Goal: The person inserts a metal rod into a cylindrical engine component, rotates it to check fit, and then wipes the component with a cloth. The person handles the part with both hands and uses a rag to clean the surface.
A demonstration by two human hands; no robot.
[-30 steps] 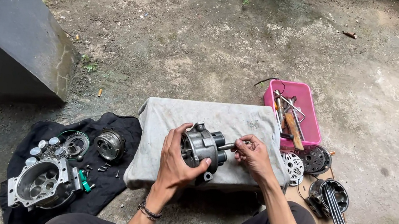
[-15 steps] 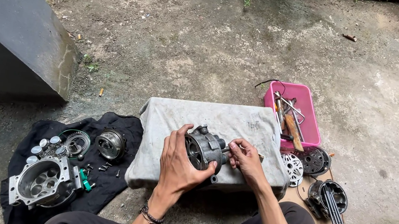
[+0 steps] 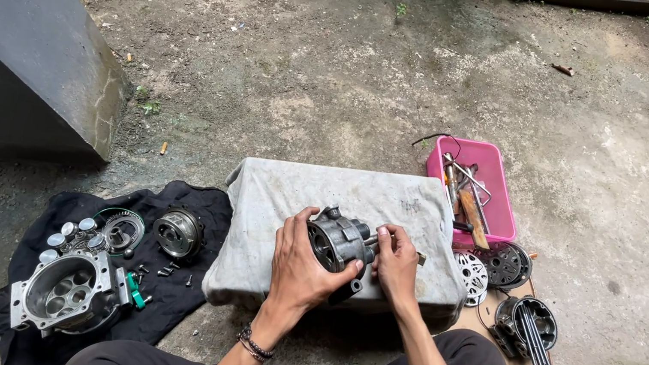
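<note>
A grey metal compressor housing (image 3: 337, 241) rests on a block draped in a dirty grey cloth (image 3: 278, 201). My left hand (image 3: 298, 269) grips its near left side and holds it steady. At its right end, my right hand (image 3: 397, 263) is closed around a short metal shaft or tool that sticks out of the housing. A dark beaded bracelet (image 3: 255, 344) circles my left wrist. My legs in dark trousers show at the bottom of the view.
A black cloth (image 3: 175, 306) at left carries a large aluminium casing (image 3: 69, 290), a round hub (image 3: 178, 231), a ring part (image 3: 121, 230) and small bolts. A pink tool tray (image 3: 480, 159), round plates (image 3: 502, 265) and long bolts (image 3: 534, 337) lie at right. A dark slab (image 3: 8, 45) stands far left.
The housing has been turned and tipped on the cloth. My right hand slid in closer to its right end, and my left hand shifted lower around it.
</note>
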